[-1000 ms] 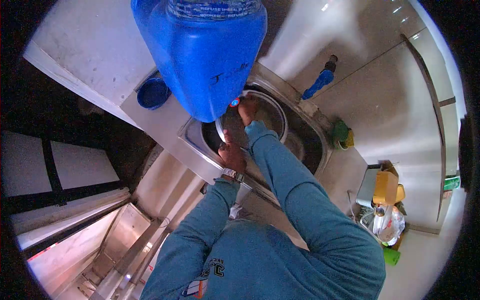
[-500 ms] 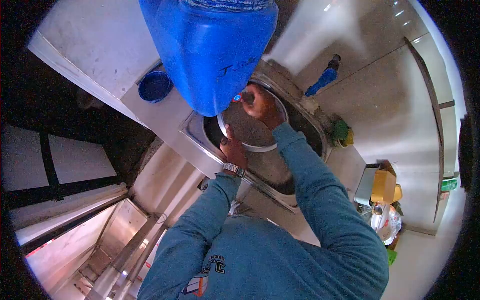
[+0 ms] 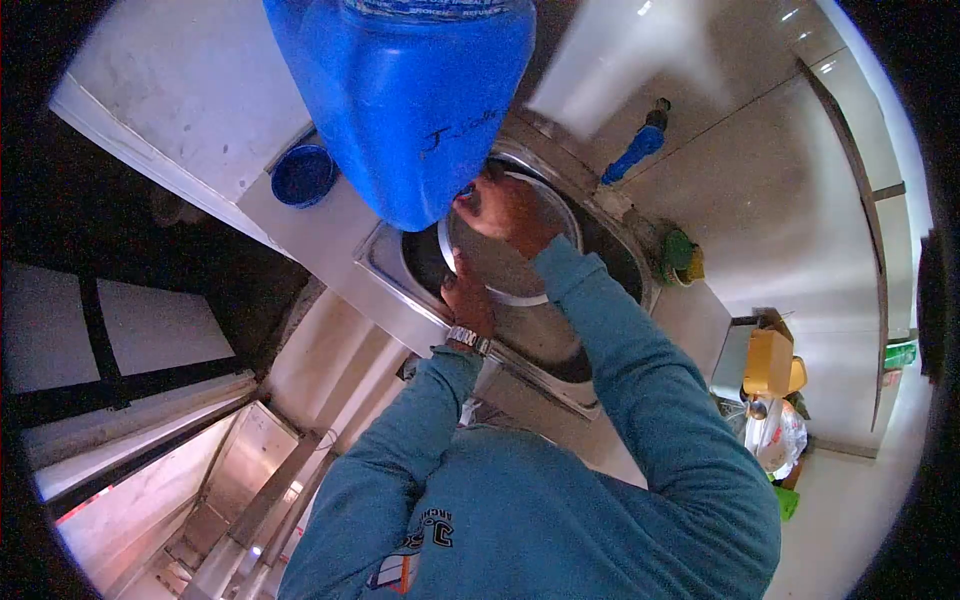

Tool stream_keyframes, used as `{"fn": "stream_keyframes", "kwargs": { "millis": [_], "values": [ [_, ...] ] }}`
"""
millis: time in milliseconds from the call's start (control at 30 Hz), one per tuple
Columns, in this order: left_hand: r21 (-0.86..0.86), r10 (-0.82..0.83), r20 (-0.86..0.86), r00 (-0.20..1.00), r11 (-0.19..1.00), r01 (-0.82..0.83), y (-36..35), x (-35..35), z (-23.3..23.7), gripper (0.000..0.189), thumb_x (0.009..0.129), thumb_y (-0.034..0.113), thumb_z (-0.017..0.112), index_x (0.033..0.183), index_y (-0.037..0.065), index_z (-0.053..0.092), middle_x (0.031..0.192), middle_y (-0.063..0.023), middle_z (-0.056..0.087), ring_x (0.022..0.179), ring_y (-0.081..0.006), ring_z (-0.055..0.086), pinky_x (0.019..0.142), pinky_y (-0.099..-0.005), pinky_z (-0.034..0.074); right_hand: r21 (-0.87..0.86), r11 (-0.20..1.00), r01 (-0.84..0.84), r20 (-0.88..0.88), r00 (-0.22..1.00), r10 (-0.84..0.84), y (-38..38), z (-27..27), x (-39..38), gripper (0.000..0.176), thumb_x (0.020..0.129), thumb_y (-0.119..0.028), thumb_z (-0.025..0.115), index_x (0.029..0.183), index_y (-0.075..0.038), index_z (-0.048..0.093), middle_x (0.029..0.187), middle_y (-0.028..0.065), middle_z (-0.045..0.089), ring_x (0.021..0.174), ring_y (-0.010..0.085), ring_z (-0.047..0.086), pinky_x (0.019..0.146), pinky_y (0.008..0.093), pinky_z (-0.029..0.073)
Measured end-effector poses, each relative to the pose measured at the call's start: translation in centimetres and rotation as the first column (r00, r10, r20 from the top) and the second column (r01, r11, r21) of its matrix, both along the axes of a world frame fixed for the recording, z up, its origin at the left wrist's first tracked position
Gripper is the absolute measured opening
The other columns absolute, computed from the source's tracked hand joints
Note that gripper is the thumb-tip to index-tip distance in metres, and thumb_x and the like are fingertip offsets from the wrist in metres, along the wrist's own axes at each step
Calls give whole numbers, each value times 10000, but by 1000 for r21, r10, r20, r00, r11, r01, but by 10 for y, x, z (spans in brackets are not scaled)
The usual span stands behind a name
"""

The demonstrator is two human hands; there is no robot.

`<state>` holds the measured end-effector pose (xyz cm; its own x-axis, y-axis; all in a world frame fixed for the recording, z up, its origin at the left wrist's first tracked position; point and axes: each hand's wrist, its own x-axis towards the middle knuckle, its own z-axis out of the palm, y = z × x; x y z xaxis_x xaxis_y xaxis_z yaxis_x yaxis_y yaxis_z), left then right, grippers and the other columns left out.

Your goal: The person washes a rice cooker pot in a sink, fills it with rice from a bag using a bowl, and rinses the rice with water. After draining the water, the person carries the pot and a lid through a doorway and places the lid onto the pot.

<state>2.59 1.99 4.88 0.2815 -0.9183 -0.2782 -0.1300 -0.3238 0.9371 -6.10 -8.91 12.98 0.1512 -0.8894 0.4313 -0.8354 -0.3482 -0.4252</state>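
Observation:
A big blue plastic jug [image 3: 430, 100] with handwriting on it hangs over the metal sink [image 3: 400, 300]. At its lower front is a small tap [image 3: 465, 193], mostly covered by my right hand [image 3: 510, 210], whose fingers are closed around it. Below, a round metal pan [image 3: 512, 265] with a pale rim sits in the sink. My left hand [image 3: 466, 300], wearing a metal watch, grips the near left rim of the pan, thumb up over the edge. The rest of its fingers are hidden.
A blue round lid or bowl [image 3: 304, 177] lies on the counter left of the jug. A blue-wrapped wall tap [image 3: 637, 155] juts from the wall. Green and yellow scrubbers [image 3: 682, 258] sit at the sink's right corner, with a yellow container [image 3: 768, 362] farther right.
My right hand has moved slightly left and closed over the jug's tap, which showed more openly before. My left hand stays on the pan's rim. The view has shifted a little.

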Motion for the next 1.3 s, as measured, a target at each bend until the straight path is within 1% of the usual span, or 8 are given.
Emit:
{"fn": "stream_keyframes", "kwargs": {
  "millis": [200,233,300,400,733,867,1100,1300],
  "values": [
    [-296,114,742,661,940,171,18,-13,-44,490,912,446,470,1118,7,540,562,-126,534,527,-279,530,509,-426,399,212,972,104,-246,968,-50,-22,-31,-9,358,835,-434,547,910,-91,614,661,112,608,599,324,604,546,460,485],
    [-300,111,741,662,937,178,20,-11,-31,490,912,446,470,1118,7,540,562,-126,534,527,-279,530,509,-426,399,564,826,7,92,993,-71,-16,-9,-14,359,840,-430,543,908,-85,617,697,99,628,594,316,610,544,455,490],
    [11,-101,-127,987,995,104,23,-2,12,542,898,482,478,1036,-33,576,593,-136,539,569,-285,526,542,-439,396,783,588,-202,394,893,-217,3,8,-35,362,844,-426,540,905,-78,620,732,86,648,589,308,617,541,450,495],
    [-309,32,-167,985,948,-83,25,-13,22,555,903,500,449,869,-30,606,627,-166,544,618,-290,525,573,-428,391,869,478,-127,129,991,29,36,7,-66,371,863,-388,523,1033,-69,608,937,102,653,759,304,633,678,453,505],
    [57,-303,-308,902,940,336,21,1,10,628,916,521,379,817,-63,587,569,-128,435,557,-286,409,558,-425,355,593,728,-344,-232,793,563,119,-67,-80,397,812,-212,511,1166,-38,551,1140,178,576,1019,319,561,913,428,417],
    [-215,-401,-55,914,899,382,36,6,45,648,883,558,423,832,-73,560,664,-151,480,616,-249,444,587,-400,378,677,507,-534,460,844,276,171,-70,-88,339,804,-179,491,1090,-21,581,1020,184,625,893,324,611,806,402,482],
    [103,-249,-519,818,932,349,45,5,69,704,851,620,431,841,-72,558,755,-135,536,685,-256,491,661,-411,410,787,582,-204,-270,734,623,187,0,-100,308,828,-213,502,1100,-105,596,1059,187,601,922,344,599,801,433,486],
    [-63,-394,-317,863,917,395,45,16,61,672,863,590,448,877,-72,561,803,-139,576,710,-229,527,685,-371,449,519,852,64,-147,989,15,153,18,-91,461,740,-376,625,1126,-126,583,1196,218,522,1100,393,502,933,480,416]
  ]
}}
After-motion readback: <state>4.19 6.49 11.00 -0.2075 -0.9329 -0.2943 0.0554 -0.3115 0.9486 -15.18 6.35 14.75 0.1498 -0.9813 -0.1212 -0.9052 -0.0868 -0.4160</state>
